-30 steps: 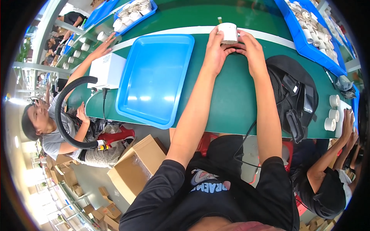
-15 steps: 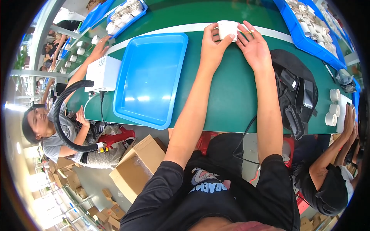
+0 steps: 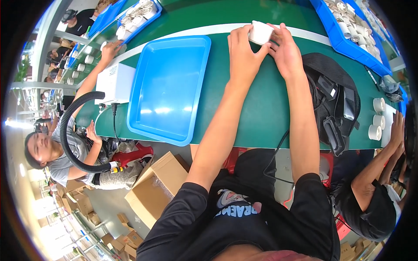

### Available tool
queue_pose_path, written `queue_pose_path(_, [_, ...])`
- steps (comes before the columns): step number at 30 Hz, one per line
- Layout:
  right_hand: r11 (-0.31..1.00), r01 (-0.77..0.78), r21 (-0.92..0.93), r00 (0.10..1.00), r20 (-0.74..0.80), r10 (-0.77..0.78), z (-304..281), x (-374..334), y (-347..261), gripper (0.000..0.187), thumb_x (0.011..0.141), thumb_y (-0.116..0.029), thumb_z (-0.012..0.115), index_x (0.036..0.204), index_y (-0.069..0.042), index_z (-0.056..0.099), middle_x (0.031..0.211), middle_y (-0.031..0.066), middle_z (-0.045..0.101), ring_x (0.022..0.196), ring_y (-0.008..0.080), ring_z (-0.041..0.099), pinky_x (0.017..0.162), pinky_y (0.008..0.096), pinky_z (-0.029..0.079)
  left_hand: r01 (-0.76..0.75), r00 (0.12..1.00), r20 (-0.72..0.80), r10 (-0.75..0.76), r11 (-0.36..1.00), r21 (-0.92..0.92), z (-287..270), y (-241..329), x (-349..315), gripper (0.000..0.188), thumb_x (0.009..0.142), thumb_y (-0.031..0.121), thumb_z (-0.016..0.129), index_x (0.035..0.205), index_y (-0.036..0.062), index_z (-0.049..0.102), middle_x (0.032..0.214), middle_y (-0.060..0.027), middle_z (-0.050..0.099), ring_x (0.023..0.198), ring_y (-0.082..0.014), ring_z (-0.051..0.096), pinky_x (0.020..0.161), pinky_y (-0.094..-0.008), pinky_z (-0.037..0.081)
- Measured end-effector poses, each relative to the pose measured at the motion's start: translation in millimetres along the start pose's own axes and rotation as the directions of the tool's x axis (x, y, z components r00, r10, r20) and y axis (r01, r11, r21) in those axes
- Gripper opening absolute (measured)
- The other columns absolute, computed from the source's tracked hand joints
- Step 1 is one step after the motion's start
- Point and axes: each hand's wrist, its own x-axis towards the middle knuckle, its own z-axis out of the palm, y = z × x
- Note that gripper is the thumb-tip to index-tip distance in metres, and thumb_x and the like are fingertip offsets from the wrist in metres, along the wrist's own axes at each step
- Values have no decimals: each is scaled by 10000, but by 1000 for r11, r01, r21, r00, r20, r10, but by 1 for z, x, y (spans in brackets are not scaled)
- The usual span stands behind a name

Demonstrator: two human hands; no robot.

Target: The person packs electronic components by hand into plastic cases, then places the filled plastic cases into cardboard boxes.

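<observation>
- On the green belt (image 3: 244,108), at its far side near the white stripe, both hands meet around one small white round part (image 3: 260,32).
- Left hand (image 3: 241,54) has its fingers curled close on the left side of the part, and right hand (image 3: 285,52) closes its fingers on the right side (the underside of the part is hidden by them).
- Just beside the left forearm lies the big blue tray (image 3: 167,89), and nothing is inside it, so I judge that no finished piece is put there yet.
- Far to the right, a long blue bin (image 3: 348,30) is full of similar white parts, so much work seems left.
- Near the right forearm rests a black bag (image 3: 335,100), untouched.
- Other persons work at both sides, with white cups (image 3: 376,119) near the one on the right.
</observation>
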Motion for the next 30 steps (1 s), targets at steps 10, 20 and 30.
queue_pose_path(10, [986,-59,159,991,125,39,-6,4,-5,445,980,-444,512,1201,-60,553,1084,133,659,940,250,654,793,363,488,247,953,-38,-299,847,-470,6,4,6,161,955,137,567,999,-8,623,815,-65,657,681,-118,575,636,-277,480])
queue_pose_path(20, [998,32,-45,992,123,-26,9,-3,27,381,995,-342,539,1238,-48,538,1220,94,608,1140,247,585,930,436,495,391,862,-73,-502,749,-535,0,-27,-3,209,952,156,547,906,-33,621,729,-165,655,648,-263,645,608,-389,492])
queue_pose_path(30, [995,95,-43,993,69,-92,6,22,25,434,1008,-377,481,1243,-12,503,1180,136,604,1083,285,606,893,468,538,383,828,-116,-549,704,-598,9,-24,5,168,957,125,552,939,-32,607,787,-142,647,688,-228,620,647,-355,488])
